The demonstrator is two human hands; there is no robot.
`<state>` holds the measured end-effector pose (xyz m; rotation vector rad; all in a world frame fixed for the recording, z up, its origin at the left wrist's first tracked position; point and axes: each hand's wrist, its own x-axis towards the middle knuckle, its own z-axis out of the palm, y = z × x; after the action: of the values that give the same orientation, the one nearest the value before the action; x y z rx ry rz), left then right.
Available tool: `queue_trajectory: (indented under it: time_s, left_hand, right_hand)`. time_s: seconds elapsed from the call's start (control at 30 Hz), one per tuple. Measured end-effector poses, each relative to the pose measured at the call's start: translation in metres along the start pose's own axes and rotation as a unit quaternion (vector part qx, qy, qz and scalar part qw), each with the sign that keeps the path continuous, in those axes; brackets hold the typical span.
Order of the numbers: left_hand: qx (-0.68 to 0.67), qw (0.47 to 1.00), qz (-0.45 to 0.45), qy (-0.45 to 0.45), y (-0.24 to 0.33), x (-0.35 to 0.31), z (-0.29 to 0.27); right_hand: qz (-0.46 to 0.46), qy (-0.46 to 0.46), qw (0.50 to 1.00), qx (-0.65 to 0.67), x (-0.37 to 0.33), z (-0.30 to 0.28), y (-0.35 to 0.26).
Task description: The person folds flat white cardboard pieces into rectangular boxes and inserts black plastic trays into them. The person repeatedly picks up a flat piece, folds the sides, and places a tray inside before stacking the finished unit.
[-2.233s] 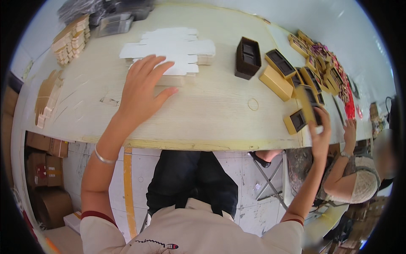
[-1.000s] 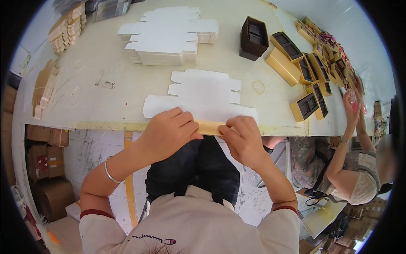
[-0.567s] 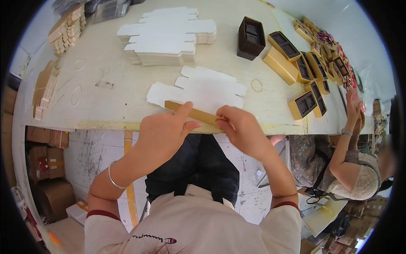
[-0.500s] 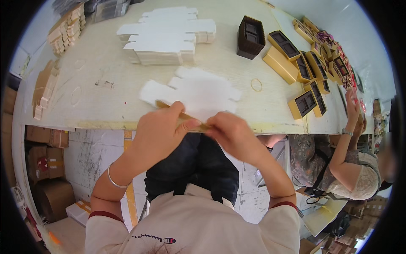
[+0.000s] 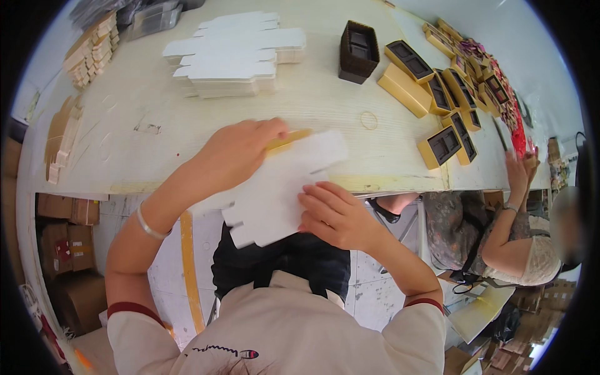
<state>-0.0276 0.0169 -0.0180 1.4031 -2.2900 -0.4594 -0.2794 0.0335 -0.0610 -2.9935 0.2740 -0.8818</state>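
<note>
Most of the upper frame is filled by a pale tabletop (image 5: 325, 112), its near edge curved across the middle. At the right of the frame, another person (image 5: 522, 256) is seen seated beside it, both hands brought together near red material. At the upper right, a cluster of gold boxes (image 5: 405, 90) is spread out, most of them fitted with dark trays. At the upper centre-left, a stack of white cardboard blanks (image 5: 231, 53) is laid flat. At the centre, a single white blank (image 5: 272, 194) is held at a slant across the near edge, its lower end extended over the lap; a gold strip is shown at its upper left. Over that strip the left hand's (image 5: 240, 150) fingers are curled and closed. By the right hand (image 5: 337, 215), the white face is touched with fingers nearly straight and slightly parted; whether it is also pinched from below cannot be told. Right of the stack, nested dark brown trays (image 5: 358, 53) are stood. A silvery bracelet (image 5: 150, 228) is worn on the left wrist.
</note>
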Motion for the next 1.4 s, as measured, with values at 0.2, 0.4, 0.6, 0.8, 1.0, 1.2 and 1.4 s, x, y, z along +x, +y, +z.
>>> queue_trajectory:
  time_s: [0.2, 0.4, 0.6, 0.8, 1.0, 1.2, 1.4]
  left_hand:
    - [-0.039, 0.999, 0.025, -0.007, -0.008, 0.025, 0.009]
    - [-0.02, 0.996, 0.085, -0.018, -0.015, 0.021, 0.009]
    - [0.014, 0.995, 0.059, -0.075, 0.006, 0.003, -0.01]
    - [0.04, 0.992, 0.112, -0.052, 0.007, -0.011, -0.007]
    - [0.023, 0.993, 0.074, -0.089, 0.01, -0.014, -0.011]
    - [0.023, 0.997, 0.047, -0.057, 0.004, -0.012, -0.003]
    - [0.061, 0.998, -0.035, -0.001, 0.02, -0.016, 0.011]
  right_hand:
    - [0.032, 0.028, 0.999, 0.019, 0.005, 0.006, -0.002]
    - [0.306, -0.003, 0.94, 0.151, 0.039, -0.001, 0.01]
    - [0.145, 0.025, 0.987, -0.06, 0.033, 0.01, 0.016]
    - [0.082, 0.018, 0.996, -0.012, 0.028, 0.018, 0.003]
    - [0.17, -0.104, 0.978, 0.058, 0.05, 0.003, 0.012]
    - [0.216, -0.098, 0.968, 0.079, 0.067, 0.005, 0.04]
    - [0.161, 0.026, 0.984, -0.072, 0.043, -0.013, 0.048]
